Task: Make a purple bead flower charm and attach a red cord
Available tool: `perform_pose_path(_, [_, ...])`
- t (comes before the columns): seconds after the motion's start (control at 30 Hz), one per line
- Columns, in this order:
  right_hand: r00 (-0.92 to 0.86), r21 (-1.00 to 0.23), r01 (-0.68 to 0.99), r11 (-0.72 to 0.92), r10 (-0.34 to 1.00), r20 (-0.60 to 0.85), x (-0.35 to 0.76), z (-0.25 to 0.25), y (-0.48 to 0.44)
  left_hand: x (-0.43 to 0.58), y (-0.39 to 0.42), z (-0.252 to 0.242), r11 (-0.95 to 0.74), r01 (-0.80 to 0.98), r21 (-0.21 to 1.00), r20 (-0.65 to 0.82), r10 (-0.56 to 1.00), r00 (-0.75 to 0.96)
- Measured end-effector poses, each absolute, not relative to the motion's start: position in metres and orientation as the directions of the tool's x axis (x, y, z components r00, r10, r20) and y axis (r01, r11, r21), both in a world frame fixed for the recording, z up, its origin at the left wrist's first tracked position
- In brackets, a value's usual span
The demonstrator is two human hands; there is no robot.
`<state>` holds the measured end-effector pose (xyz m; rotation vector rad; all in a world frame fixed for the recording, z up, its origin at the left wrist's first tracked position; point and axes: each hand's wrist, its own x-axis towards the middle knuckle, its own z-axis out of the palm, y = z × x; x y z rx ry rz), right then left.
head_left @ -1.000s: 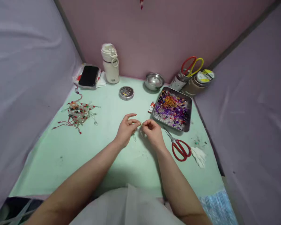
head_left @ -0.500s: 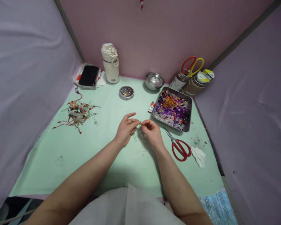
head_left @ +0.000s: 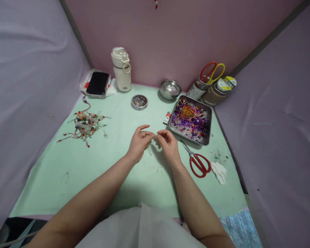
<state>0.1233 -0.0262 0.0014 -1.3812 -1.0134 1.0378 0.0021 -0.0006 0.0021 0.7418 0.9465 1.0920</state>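
Lying near right, the scissors (head_left: 191,154) turn their handles toward me, probably for quick reach. Farther, centrally, my left hand (head_left: 138,144) pinches a cord (head_left: 149,151), likely steadying it; whether my right hand (head_left: 169,146) grips it too, I can't tell. Beyond, right, the tray (head_left: 210,126) seemingly keeps beads (head_left: 196,122) close.

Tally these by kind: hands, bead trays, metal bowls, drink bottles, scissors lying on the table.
Left hand and right hand: 2
Bead tray: 1
Metal bowl: 1
Drink bottle: 1
Scissors lying flat: 1
Total: 6

The piece (head_left: 155,135) between the fingertips (head_left: 160,132) seems too small to identify
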Motion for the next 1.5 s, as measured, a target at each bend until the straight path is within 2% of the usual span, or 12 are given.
perform_pose_path(0.13, [0.312, -1.000, 0.014, 0.000, 0.950, 0.005, 0.1236, 0.0010, -0.0260, 0.0036, -0.0031, -0.0001, 0.298, -0.322, 0.898, -0.254, 0.952, 0.173])
perform_pose_path(0.27, [0.365, -1.000, 0.006, -0.012, 0.931, -0.009, 0.1259, -0.0002, -0.0256, 0.0018, -0.0019, -0.0018, 0.338, -0.333, 0.880, -0.279, 0.936, 0.212])
perform_pose_path(0.67, [0.356, -0.999, -0.001, -0.033, 0.934, -0.031, 0.1272, 0.0026, -0.0250, -0.0006, -0.0010, 0.0043, 0.388, -0.332, 0.860, -0.312, 0.914, 0.260])
perform_pose_path(0.77, [0.313, -0.997, -0.021, -0.080, 0.946, -0.082, 0.1277, 0.0032, -0.0245, -0.0020, 0.0006, 0.0046, 0.390, -0.384, 0.837, -0.312, 0.916, 0.251])
perform_pose_path(0.93, [0.126, -0.985, 0.039, -0.169, 0.979, -0.163, 0.1242, 0.0060, -0.0266, -0.0044, 0.0025, 0.0038, 0.374, -0.448, 0.812, -0.290, 0.925, 0.246])
perform_pose_path(1.03, [0.084, -0.983, 0.090, -0.161, 0.984, -0.154, 0.1231, 0.0054, -0.0277, -0.0046, 0.0029, 0.0034, 0.373, -0.462, 0.805, -0.291, 0.926, 0.242])
perform_pose_path(1.3, [0.125, -0.983, 0.123, -0.136, 0.985, -0.121, 0.1262, -0.0035, -0.0263, -0.0051, 0.0038, 0.0047, 0.376, -0.483, 0.791, -0.318, 0.927, 0.201])
perform_pose_path(1.5, [0.202, -0.997, 0.039, -0.067, 0.978, -0.057, 0.1258, 0.0007, -0.0261, -0.0017, 0.0008, 0.0035, 0.358, -0.403, 0.842, -0.299, 0.932, 0.203])
